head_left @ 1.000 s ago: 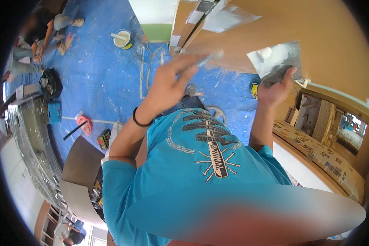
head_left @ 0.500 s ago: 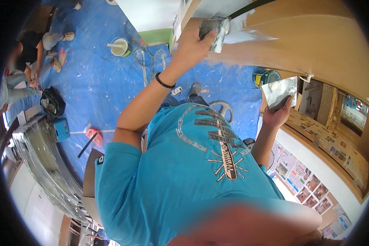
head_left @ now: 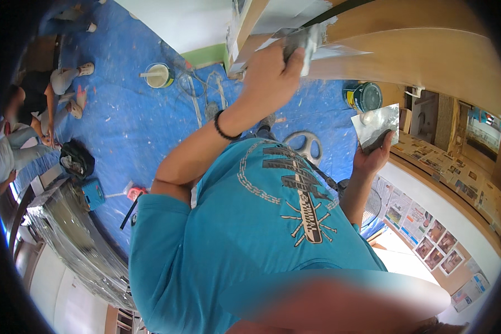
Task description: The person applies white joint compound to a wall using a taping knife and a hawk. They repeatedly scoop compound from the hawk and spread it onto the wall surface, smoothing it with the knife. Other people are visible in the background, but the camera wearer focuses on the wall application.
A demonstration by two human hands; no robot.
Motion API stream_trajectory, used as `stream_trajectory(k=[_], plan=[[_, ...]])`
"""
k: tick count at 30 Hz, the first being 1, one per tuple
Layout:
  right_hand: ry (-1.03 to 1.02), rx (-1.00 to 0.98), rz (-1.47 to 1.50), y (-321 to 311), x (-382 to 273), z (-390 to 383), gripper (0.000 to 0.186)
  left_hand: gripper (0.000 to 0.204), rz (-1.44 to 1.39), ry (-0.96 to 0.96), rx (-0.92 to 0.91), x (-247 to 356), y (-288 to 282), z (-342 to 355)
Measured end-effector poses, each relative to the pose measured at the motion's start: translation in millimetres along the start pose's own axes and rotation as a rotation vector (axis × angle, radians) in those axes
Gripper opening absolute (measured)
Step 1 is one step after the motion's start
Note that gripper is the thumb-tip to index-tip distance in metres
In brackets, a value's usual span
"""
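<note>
My left hand (head_left: 270, 80), wearing a dark bead bracelet, grips a dark-handled putty scraper (head_left: 307, 50) with a wide metal blade. The blade lies against the brown panel (head_left: 406, 53), over a smear of white filler (head_left: 339, 49) beside a dark gap; the exact contact edge is hard to see. Lower down on the right, my right hand (head_left: 373, 158) holds a second metal putty scraper (head_left: 377, 123), its broad blade turned up. A small pale lump of filler (head_left: 366, 118) sits near that blade's left edge.
Blue sheeting (head_left: 133, 117) covers the floor. A bucket of pale paste (head_left: 158, 75) stands left, a dark green bucket (head_left: 367, 96) right. Two people (head_left: 33, 100) sit at far left near a plastic-wrapped stack (head_left: 78, 234). A newspaper-covered ledge (head_left: 445, 172) runs along the right.
My left hand has shifted right and slightly nearer, with its scraper along the panel. My right hand and its scraper have barely moved. The view has turned slightly.
</note>
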State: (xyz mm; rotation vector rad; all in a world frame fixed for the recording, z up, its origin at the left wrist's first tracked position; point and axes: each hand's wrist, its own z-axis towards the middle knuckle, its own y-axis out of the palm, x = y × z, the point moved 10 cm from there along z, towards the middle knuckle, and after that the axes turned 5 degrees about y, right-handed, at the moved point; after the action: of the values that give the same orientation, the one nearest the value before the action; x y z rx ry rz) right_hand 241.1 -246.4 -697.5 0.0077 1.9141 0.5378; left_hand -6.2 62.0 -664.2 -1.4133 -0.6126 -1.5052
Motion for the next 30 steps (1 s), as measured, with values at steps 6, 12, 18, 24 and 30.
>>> stream_trajectory(k=[6,12,18,24,30], plan=[[0.006,0.004,-0.011,-0.8,0.9,0.9,0.046,0.038,-0.019,-0.21,-0.139,-41.1,12.6,-3.0],[-0.005,-0.012,0.002,-5.0,0.8,3.6,0.045,0.037,-0.008,-0.138,-0.085,-37.0,19.0,5.8],[-0.004,-0.023,0.031,-13.7,2.1,8.7,0.044,0.04,0.091,-0.102,-0.095,-27.8,17.1,15.3],[-0.003,-0.052,0.04,-12.3,5.6,13.2,0.046,0.035,0.297,0.05,-0.074,16.4,23.2,23.1],[0.013,-0.065,0.047,-2.0,8.7,14.0,0.045,0.036,0.077,-0.103,-0.058,25.3,-9.6,5.7]])
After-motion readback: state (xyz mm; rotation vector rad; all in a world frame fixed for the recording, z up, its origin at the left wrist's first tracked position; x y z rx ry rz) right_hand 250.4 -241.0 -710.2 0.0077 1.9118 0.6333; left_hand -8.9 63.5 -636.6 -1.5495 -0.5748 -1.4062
